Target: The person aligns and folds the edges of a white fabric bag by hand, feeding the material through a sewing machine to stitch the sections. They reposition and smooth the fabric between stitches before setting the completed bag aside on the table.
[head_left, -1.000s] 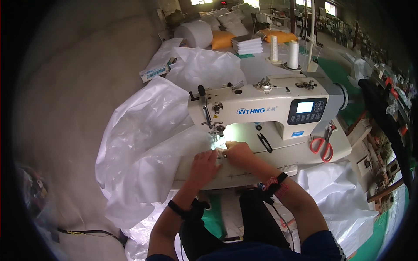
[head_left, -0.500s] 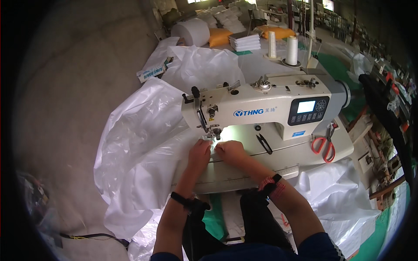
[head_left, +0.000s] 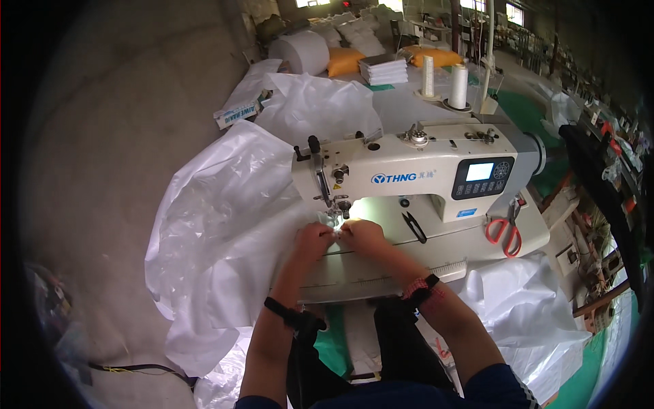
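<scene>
A white sewing machine point(head_left: 436, 163) stands in front of me, its lamp lighting the needle area point(head_left: 340, 208). Just on the near side of the needle, my left hand point(head_left: 313, 240) is closed in a pinch. Close beside it, my right hand point(head_left: 363, 237) pinches too, the fingertips of both almost meeting. A tiny whitish bit shows between them, too small to name. White glossy sheeting point(head_left: 218, 232) spreads in folds left of the machine, close to my left hand. Black thread snips point(head_left: 413, 227) lie on the machine bed to the right of my right hand.
Red-handled scissors point(head_left: 504, 236) lie at the right of the bed. Two white thread cones point(head_left: 458, 87) stand behind the machine. More white sheeting point(head_left: 521, 293) hangs at the right front. A small box point(head_left: 236, 114), a large white roll point(head_left: 300, 51) and orange sacks point(head_left: 345, 61) are farther back.
My hands have drawn slightly back from the needle, and their fingertips have come closer together. The view has shifted a little. Snips and scissors stay on the bed.
</scene>
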`<state>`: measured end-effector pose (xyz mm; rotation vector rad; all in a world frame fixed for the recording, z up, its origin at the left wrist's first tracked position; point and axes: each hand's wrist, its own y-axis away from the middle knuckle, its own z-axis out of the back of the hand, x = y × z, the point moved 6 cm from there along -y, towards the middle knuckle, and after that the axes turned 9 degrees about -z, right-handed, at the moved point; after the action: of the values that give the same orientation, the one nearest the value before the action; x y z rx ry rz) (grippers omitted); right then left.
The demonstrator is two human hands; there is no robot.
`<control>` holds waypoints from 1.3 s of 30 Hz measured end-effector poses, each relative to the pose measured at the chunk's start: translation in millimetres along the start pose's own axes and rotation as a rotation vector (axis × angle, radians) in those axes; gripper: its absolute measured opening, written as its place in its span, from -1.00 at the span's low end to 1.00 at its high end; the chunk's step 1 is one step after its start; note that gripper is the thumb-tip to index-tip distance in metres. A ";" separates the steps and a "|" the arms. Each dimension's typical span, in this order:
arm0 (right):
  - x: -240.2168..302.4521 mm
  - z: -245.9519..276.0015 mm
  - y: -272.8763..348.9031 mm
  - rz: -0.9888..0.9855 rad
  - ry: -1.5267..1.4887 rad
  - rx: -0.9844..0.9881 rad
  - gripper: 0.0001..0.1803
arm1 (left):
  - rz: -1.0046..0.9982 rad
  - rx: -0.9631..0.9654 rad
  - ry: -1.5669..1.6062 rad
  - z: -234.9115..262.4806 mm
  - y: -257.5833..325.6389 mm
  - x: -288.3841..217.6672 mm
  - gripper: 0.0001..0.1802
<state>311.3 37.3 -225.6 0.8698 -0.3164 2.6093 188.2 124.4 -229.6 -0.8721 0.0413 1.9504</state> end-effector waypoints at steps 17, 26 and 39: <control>-10.1 -2.4 -24.8 -0.308 -0.191 0.134 -0.73 | -0.311 -0.217 -0.446 -1.3 27.3 -48.7 -0.73; 12.6 3.8 30.3 0.315 0.360 -0.296 -0.68 | -0.309 -0.190 -0.370 -1.3 24.9 -35.9 -0.72; 10.2 -2.6 24.8 0.246 0.379 -0.318 -0.72 | -0.210 -0.242 -0.376 -0.2 14.8 -29.7 -0.72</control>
<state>292.2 18.5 -223.8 0.2348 -0.7425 2.7621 185.1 93.8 -216.9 -0.6199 -0.4964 1.9124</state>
